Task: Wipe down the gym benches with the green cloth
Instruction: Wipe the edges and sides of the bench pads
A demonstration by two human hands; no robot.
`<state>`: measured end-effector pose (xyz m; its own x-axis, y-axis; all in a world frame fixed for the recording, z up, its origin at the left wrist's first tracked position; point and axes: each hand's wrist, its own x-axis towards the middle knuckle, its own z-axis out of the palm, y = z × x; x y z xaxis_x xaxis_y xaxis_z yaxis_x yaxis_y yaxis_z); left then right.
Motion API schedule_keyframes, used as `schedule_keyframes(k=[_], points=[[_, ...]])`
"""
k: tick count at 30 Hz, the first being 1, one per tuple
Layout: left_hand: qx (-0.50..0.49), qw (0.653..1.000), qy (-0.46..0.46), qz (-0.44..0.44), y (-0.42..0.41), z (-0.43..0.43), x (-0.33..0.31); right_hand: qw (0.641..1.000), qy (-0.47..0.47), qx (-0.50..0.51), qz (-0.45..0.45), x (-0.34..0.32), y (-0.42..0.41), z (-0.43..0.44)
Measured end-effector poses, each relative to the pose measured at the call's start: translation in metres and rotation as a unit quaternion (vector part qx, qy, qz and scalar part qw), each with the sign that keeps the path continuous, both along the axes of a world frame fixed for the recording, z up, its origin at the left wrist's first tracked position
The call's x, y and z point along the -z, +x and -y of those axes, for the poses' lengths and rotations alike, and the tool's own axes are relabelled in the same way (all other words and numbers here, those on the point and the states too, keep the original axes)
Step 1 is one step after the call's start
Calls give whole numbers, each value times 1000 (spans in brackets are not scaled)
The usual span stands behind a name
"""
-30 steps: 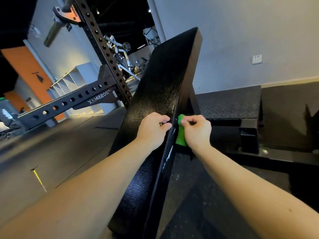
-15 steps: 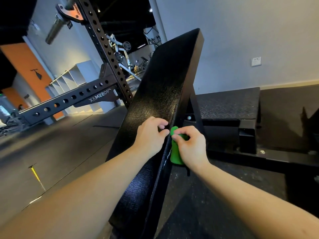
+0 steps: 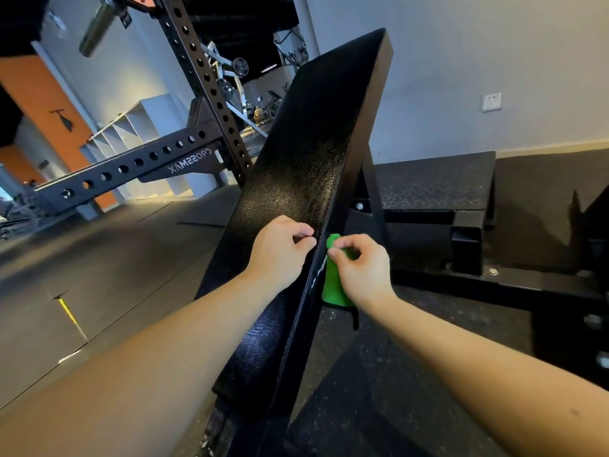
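Observation:
A long black padded bench [image 3: 306,166] rises steeply away from me, tilted up toward the far wall. My left hand [image 3: 280,252] rests on the pad's top face near its right edge, fingers curled with nothing visibly in them. My right hand [image 3: 359,268] is closed on the green cloth [image 3: 333,285] and holds it against the bench's right side edge. The cloth hangs down below my fingers, partly hidden by the hand. A white scuff shows on the edge just beside the cloth.
A black perforated rack upright and crossbar [image 3: 138,159] stand to the left of the bench. A low black platform with a diamond-plate top [image 3: 435,186] lies to the right behind the bench. Dark rubber flooring [image 3: 99,258] spreads left; a grey wall with a socket [image 3: 491,102] is behind.
Both hands have slid down the bench toward me, the right one dragging the green cloth along the side edge. More of the cloth now hangs below the right hand.

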<state>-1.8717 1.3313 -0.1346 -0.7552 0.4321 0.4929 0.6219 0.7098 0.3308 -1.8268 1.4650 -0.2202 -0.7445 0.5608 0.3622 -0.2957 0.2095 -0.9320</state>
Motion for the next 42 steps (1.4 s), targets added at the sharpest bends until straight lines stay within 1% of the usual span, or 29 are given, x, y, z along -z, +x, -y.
schedule_keyframes(k=[2,4,7,10,12,15,19,20,23,24,26,30,33,34,36,38,39,42], points=[[-4,1000,-8,1,0,0,1,1000,-1,5,5,-2,-4,-4],[-10,1000,-13,0,1,-1,2,999,-18,43,-3,-21,-22,-16],[-16,1000,-15,5,-1,-1,2,991,-93,99,-9,-54,-59,-44],[-10,1000,-21,6,0,-1,2,987,-124,101,-2,-58,-80,-61],[-6,1000,-16,8,-2,-1,1,990,-111,82,-8,-54,-67,-50],[-4,1000,-16,21,-4,-1,-2,997,-66,40,-11,-33,-32,-23],[-6,999,-23,26,1,-1,-4,999,9,-52,9,-6,1,-14],[-6,999,-22,27,3,0,-3,999,8,-40,5,-8,0,-19],[-1,999,-23,27,7,3,0,997,-28,62,-48,-35,-27,-42],[1,999,-28,25,8,5,0,995,-34,75,-51,-47,-36,-47],[8,999,-31,26,11,8,2,997,-43,60,-32,-60,-51,-53],[12,999,-30,25,10,8,3,997,-6,76,-12,-48,-50,-49],[8,999,-29,32,5,6,1,999,23,41,-23,-26,-28,-36],[7,999,-30,35,3,6,0,999,35,14,-28,-19,-20,-32],[5,999,-40,37,1,7,0,998,36,-59,-10,-7,-5,-28],[7,998,-51,40,0,7,-1,993,-18,-119,10,-9,4,-36],[7,998,-53,45,-1,7,-1,991,-48,-127,6,-13,3,-43],[8,997,-53,54,-1,7,-2,990,-101,-86,-46,-34,-14,-66]])
